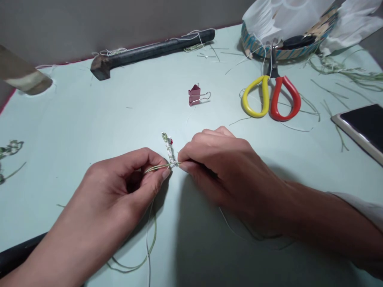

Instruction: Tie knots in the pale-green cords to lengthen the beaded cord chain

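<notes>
A short green-and-white braided cord (169,151) points away from me between my hands, with a small loop at its far end and a bit of red beside it. My left hand (125,187) pinches its near end and some loose green strands between thumb and forefinger. Opposite, my right hand (221,163) is closed, thumb against forefinger, on strands coming out of the same end. Long green and white cords (154,235) trail below my left hand onto the table. What lies inside the right fist is hidden.
Beyond my hands stands a pink binder clip (194,95). Scissors with yellow and red handles (285,99) lean at a basket (248,40). A dark hammer-like bar (155,50) lies along the back edge. At the right is a phone (363,127); thread scraps lie about.
</notes>
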`<state>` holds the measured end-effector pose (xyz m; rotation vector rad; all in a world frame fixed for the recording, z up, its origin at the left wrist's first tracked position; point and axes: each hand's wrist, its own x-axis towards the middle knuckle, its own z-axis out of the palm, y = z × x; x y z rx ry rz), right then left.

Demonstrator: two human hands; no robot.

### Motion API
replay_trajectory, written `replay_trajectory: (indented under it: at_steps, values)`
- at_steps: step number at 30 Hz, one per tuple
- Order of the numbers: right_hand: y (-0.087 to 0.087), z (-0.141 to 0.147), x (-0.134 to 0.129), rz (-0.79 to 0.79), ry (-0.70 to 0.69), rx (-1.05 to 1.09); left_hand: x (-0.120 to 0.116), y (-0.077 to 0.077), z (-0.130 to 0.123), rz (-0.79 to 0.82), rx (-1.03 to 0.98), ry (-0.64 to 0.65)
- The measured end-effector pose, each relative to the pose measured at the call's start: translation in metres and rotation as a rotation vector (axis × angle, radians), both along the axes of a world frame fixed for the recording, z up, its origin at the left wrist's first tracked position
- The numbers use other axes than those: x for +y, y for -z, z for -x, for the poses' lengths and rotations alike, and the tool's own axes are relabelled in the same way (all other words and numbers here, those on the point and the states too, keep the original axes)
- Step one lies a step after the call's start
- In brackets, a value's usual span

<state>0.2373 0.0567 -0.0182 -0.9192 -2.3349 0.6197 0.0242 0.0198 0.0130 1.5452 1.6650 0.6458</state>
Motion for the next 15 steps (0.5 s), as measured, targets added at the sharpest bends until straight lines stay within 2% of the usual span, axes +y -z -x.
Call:
replay_trajectory:
  at_steps: [9, 15]
  values:
    - [0.000, 0.000, 0.000, 0.008, 0.018, -0.004, -0.007, 0.007, 0.011, -0.233, 0.284, 0.124]
    - [0.000, 0.001, 0.000, -0.017, 0.021, 0.018, -0.007, 0.004, 0.014, -0.287, 0.304, 0.195]
